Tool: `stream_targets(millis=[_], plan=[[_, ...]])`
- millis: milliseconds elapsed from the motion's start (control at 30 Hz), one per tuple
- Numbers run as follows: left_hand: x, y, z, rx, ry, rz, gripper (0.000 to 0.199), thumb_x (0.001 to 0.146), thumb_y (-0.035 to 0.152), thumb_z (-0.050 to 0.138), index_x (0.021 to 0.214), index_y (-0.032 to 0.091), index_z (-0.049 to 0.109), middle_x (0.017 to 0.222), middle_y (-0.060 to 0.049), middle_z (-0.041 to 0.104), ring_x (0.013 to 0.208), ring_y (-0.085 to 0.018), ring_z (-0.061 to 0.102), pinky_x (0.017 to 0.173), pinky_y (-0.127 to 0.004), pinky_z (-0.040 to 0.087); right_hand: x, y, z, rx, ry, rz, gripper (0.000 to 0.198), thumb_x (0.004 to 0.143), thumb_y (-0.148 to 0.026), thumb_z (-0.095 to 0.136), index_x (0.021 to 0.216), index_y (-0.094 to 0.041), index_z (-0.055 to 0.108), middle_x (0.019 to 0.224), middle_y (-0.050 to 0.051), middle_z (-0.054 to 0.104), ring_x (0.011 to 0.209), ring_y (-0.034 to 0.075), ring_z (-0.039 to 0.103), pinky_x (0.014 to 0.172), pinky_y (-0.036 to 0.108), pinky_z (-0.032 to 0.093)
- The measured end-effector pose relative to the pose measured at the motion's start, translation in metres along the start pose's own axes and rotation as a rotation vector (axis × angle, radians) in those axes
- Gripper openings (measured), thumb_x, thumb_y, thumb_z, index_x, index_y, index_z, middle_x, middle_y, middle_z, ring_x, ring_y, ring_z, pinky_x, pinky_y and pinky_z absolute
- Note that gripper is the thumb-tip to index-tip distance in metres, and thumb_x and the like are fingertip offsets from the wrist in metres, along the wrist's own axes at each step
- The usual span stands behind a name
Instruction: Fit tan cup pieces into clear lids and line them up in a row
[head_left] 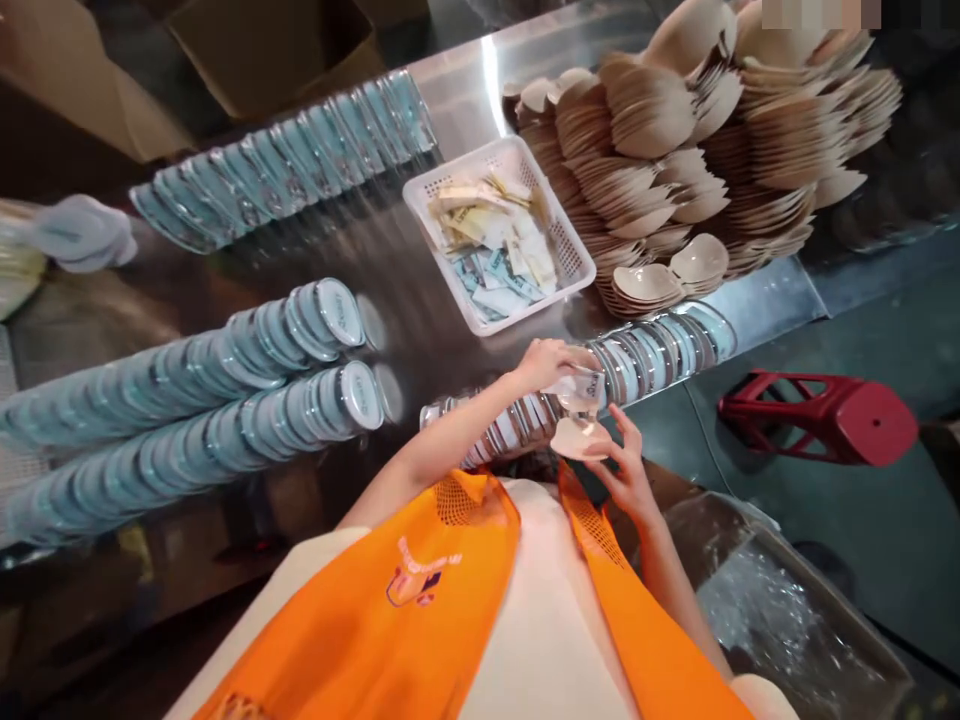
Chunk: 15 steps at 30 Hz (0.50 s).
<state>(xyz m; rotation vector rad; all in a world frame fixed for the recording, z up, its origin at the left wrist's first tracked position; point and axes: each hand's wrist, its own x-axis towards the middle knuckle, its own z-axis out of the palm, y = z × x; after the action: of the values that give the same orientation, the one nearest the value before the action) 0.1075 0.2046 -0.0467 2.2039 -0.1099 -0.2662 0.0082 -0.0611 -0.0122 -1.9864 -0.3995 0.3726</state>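
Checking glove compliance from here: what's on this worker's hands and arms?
Both hands are bare: no gloves on the left hand or right hand. Forearms are uncovered, with no sleeves showing. An orange mesh vest with a small printed logo covers the chest.

Pale blue round cases [187,370] with white printed lids; a white perforated basket [427,195] holding cream and light blue slips [495,250]; beige pads [675,140] stacked high; a red stool [825,415]; an orange mesh vest [420,600] over cream cloth; silver-grey table [465,90].
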Motion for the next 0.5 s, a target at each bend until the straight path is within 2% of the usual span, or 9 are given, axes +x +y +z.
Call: stream_targets(millis=[67,100,167,233,300,367,433,500], plan=[[-0.015,0.01,0.007,-0.064,-0.066,0.107,0.021,0.094,0.019,0.067,0.108,0.021,0.082,0.109,-0.009,0.069,0.101,-0.024,0.068,0.099,-0.037,0.053,0.009,-0.011,-0.002,0.116,0.104,0.042,0.025,0.086,-0.052,0.082,0.093,-0.028,0.078,0.17,0.001,0.042,0.161,0.035,0.029,0.132,0.06,0.023],[-0.031,0.014,0.011,-0.111,-0.082,0.154,0.025,0.093,0.018,0.067,0.115,0.022,0.079,0.113,-0.008,0.067,0.1,-0.023,0.068,0.096,-0.035,0.054,0.013,-0.016,-0.001,0.206,0.156,0.073,0.029,0.086,-0.053,0.082,0.099,-0.029,0.076,0.167,0.002,0.045,0.16,0.034,0.032,0.131,0.059,0.027],[-0.073,0.019,0.023,-0.219,-0.068,0.191,0.044,0.089,0.019,0.071,0.133,0.024,0.068,0.123,-0.008,0.063,0.102,-0.022,0.068,0.093,-0.033,0.055,0.016,-0.024,0.005,0.396,0.18,0.191,0.042,0.081,-0.055,0.085,0.111,-0.03,0.071,0.153,0.005,0.06,0.146,0.033,0.051,0.12,0.053,0.046],[-0.124,0.019,0.034,-0.337,-0.037,0.165,0.067,0.089,0.021,0.071,0.153,0.025,0.049,0.13,-0.01,0.059,0.108,-0.024,0.067,0.096,-0.036,0.056,0.01,-0.028,0.019,0.541,0.08,0.372,0.057,0.074,-0.055,0.089,0.121,-0.029,0.068,0.131,0.006,0.073,0.117,0.029,0.069,0.096,0.042,0.061],[-0.173,0.01,0.036,-0.459,-0.064,0.153,0.084,0.094,0.024,0.067,0.166,0.026,0.025,0.135,-0.012,0.057,0.115,-0.024,0.067,0.101,-0.038,0.056,-0.004,-0.029,0.04,0.64,-0.088,0.542,0.064,0.071,-0.055,0.091,0.124,-0.027,0.068,0.118,0.006,0.078,0.095,0.025,0.073,0.079,0.035,0.061],[-0.216,-0.013,0.023,-0.522,-0.125,0.143,0.091,0.098,0.032,0.067,0.171,0.028,0.013,0.142,-0.014,0.056,0.12,-0.024,0.067,0.103,-0.039,0.056,-0.02,-0.029,0.064,0.707,-0.222,0.657,0.063,0.074,-0.057,0.087,0.126,-0.025,0.07,0.117,0.006,0.079,0.09,0.024,0.074,0.076,0.033,0.06],[-0.248,-0.047,-0.004,-0.431,-0.077,0.067,0.087,0.097,0.043,0.071,0.17,0.03,0.025,0.151,-0.015,0.053,0.129,-0.028,0.064,0.108,-0.043,0.054,-0.031,-0.029,0.088,0.703,-0.259,0.724,0.062,0.078,-0.06,0.083,0.127,-0.024,0.071,0.122,0.007,0.078,0.095,0.025,0.074,0.079,0.034,0.06],[-0.268,-0.087,-0.035,-0.154,0.064,-0.038,0.073,0.093,0.049,0.077,0.159,0.03,0.051,0.157,-0.015,0.053,0.147,-0.035,0.049,0.124,-0.055,0.039,-0.034,-0.03,0.11,0.65,-0.223,0.745,0.068,0.08,-0.064,0.08,0.135,-0.025,0.068,0.129,0.009,0.076,0.1,0.028,0.074,0.081,0.036,0.061]])
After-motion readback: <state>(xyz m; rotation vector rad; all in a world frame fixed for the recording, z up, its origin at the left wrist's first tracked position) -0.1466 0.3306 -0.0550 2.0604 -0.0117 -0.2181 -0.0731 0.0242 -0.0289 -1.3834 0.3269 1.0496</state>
